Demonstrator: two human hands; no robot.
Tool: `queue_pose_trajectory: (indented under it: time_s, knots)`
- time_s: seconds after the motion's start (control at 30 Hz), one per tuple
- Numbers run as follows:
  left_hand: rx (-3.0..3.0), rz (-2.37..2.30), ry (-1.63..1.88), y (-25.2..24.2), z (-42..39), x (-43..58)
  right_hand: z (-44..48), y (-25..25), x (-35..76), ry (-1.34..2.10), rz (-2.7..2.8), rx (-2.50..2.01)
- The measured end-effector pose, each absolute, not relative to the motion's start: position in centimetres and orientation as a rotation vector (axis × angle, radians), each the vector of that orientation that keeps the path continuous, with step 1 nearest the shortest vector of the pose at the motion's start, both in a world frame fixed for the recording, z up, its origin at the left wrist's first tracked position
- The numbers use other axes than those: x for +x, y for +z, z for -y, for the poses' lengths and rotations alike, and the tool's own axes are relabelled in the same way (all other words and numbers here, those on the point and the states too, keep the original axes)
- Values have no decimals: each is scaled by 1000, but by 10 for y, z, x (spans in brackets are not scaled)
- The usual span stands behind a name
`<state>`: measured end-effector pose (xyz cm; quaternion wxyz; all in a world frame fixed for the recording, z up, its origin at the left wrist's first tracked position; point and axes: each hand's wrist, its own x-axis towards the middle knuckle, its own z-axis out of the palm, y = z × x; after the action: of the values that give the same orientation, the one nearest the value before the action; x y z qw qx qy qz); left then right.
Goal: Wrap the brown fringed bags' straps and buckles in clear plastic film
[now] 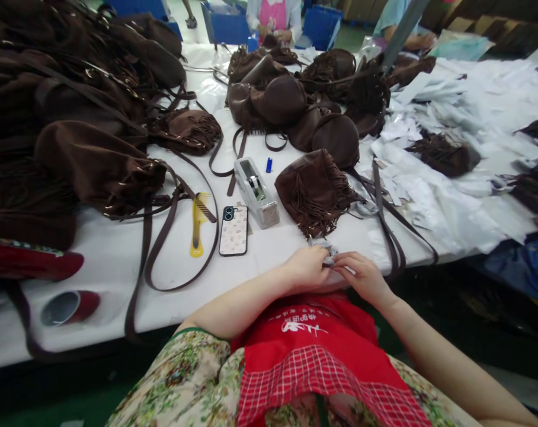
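Note:
My left hand (307, 265) and my right hand (361, 274) meet at the near edge of the white table (113, 261), above my red apron. Both are closed, pinching a small crumpled piece of whitish-grey paper (329, 249) between their fingertips. Just beyond them lies a brown fringed suede bag (316, 190) with long straps trailing to the right. The paper is mostly hidden by my fingers.
A tape dispenser (256, 193), a phone (233, 230), a yellow comb (198, 222) and a small blue object (269, 165) lie left of my hands. Piles of brown bags (73, 107) fill the left and the middle. White paper scraps (451, 148) cover the right. A person in pink (273, 18) works at the far end.

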<state>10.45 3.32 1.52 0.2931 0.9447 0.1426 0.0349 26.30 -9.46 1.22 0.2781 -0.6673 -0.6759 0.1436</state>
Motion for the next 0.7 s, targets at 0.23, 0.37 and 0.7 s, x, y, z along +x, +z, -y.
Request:
queue_pose_trajectory:
  time_s: [0.23,0.37,0.7]
  knots:
    - [2450,-454,115,13,-30,106,85,2,271,572,1539,-1776]
    - [2483,-464,79,9,-32,107,80,-3,271,631,1411,-1795]
    - [2596,-332,73,0,-33,111,80,2,272,478,1732,-1735]
